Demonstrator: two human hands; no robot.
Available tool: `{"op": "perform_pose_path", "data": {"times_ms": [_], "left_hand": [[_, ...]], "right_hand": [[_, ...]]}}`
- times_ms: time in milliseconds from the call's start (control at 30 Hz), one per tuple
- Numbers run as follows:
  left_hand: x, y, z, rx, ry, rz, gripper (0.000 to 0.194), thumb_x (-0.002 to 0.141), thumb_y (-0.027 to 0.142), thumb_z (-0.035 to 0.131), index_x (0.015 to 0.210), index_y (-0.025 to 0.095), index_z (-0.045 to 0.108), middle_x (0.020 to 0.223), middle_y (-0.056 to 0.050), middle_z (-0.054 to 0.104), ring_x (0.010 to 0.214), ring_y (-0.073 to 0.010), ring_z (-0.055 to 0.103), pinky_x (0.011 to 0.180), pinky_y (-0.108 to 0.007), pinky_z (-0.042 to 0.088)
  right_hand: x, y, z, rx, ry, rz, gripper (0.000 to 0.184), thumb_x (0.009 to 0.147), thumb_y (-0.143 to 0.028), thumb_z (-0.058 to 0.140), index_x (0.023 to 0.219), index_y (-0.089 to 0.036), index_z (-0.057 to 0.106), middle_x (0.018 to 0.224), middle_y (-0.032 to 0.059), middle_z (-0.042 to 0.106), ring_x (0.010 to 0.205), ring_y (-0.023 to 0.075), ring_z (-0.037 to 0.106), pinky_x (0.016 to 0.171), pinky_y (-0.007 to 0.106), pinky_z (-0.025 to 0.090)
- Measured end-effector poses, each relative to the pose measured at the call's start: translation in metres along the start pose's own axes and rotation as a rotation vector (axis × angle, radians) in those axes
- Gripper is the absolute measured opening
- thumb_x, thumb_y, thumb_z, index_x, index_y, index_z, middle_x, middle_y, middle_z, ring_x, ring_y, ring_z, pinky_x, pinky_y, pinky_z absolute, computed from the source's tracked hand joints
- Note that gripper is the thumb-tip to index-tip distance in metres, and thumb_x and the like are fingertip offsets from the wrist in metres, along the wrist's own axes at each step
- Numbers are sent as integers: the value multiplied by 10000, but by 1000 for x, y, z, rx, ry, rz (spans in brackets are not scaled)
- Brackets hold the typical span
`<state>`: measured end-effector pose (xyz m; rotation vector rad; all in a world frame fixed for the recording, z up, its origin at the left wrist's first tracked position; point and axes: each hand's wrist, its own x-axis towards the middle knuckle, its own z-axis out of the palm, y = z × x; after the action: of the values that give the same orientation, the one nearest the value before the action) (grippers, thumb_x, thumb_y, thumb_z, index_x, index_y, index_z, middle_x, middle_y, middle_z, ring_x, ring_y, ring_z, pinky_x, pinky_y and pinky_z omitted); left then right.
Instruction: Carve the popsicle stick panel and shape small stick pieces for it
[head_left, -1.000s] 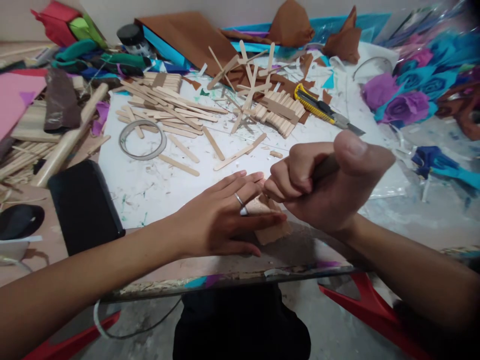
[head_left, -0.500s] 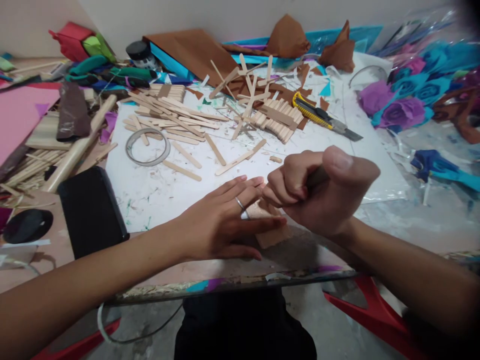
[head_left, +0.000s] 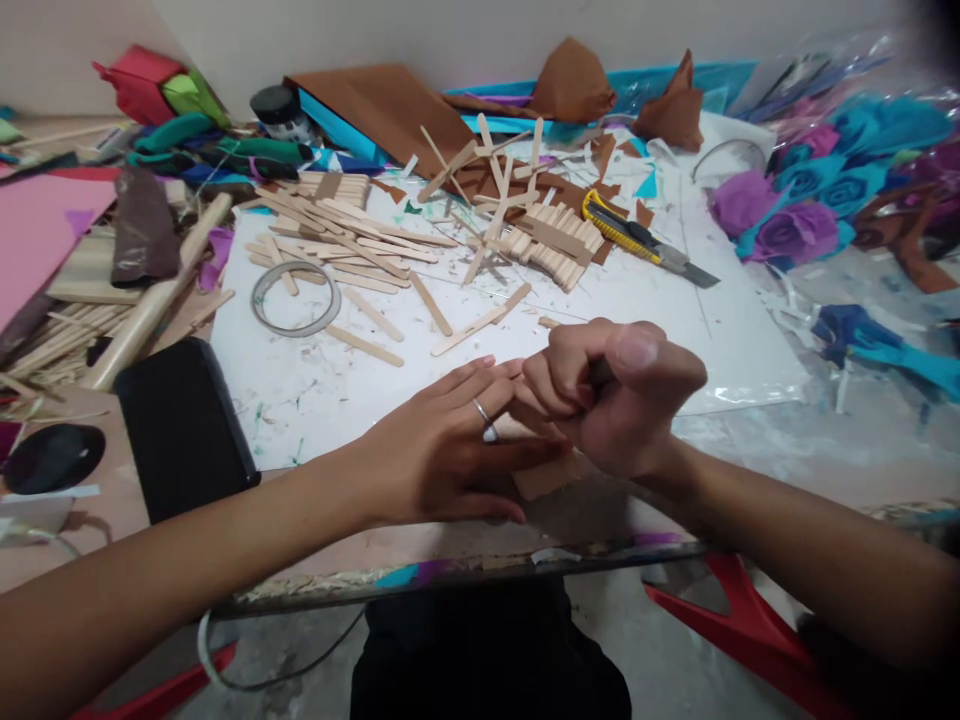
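My left hand [head_left: 442, 440], with a ring on one finger, lies stretched out at the table's front. Its fingers rest on a small light-brown flat piece [head_left: 546, 477] with a rough edge, which is mostly covered. My right hand [head_left: 615, 390] is closed in a fist, thumb on top, over the same piece. Something dark shows inside the fist, too hidden to name. The fist is against or very close to the left fingertips. Beyond the hands, several craft sticks [head_left: 375, 235] lie on a white sheet [head_left: 300, 420].
A tape roll [head_left: 295, 298] lies among the sticks. A yellow cutter knife [head_left: 649, 240], blade exposed, sits behind my right hand. A black phone [head_left: 184, 425] lies to the left. Brown paper [head_left: 390, 100] is at the back, paper flowers [head_left: 795, 225] at the right.
My right fist has moved left and slightly down, closer to the left fingers and over more of the light-brown piece. My left hand stays almost still.
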<state>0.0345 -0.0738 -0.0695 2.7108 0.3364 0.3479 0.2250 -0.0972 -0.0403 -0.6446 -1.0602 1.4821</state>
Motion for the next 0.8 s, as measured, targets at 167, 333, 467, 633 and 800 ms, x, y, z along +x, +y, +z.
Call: {"op": "perform_pose_path", "data": {"times_ms": [167,333,467,633,800], "left_hand": [[-1,-1,2,8,32,11,615,931,621,637,1483,358,576,1533,-154,445,1452,-429,397,1205,-638,327],[-3,0,0,88,60,47,612,951,574,636,1513,353,536,1561,-176,408,1434,-429,420,1168,-626,383],[-1,3,-3,143,56,72,607,945,601,631,1484,327,572,1464,-169,519,1415,-415,457,1175,-616,386],[-1,6,-5,206,23,57,649,942,632,616,1508,322,545,1461,-165,532,1464,-406,424,1221,-609,349],[-3,6,-4,226,15,74,672,957,616,605,1544,305,502,1492,-183,500,1489,-411,401,1223,-595,365]], "right_hand": [[5,-15,4,-22,-12,32,657,885,-614,670,476,-203,362,425,-56,301,396,83,259,421,272,243],[9,-50,13,-38,139,-128,731,949,-604,596,445,-189,266,405,-66,127,351,70,180,410,265,158],[8,-42,8,35,26,-70,671,959,-588,579,473,-205,319,402,-66,183,365,78,157,399,275,162],[1,-19,2,60,-24,-32,632,954,-581,587,501,-212,348,424,-61,249,392,87,201,417,282,196],[-2,-18,4,43,4,5,614,940,-536,611,487,-205,362,424,-51,277,396,88,235,424,284,200]]}}
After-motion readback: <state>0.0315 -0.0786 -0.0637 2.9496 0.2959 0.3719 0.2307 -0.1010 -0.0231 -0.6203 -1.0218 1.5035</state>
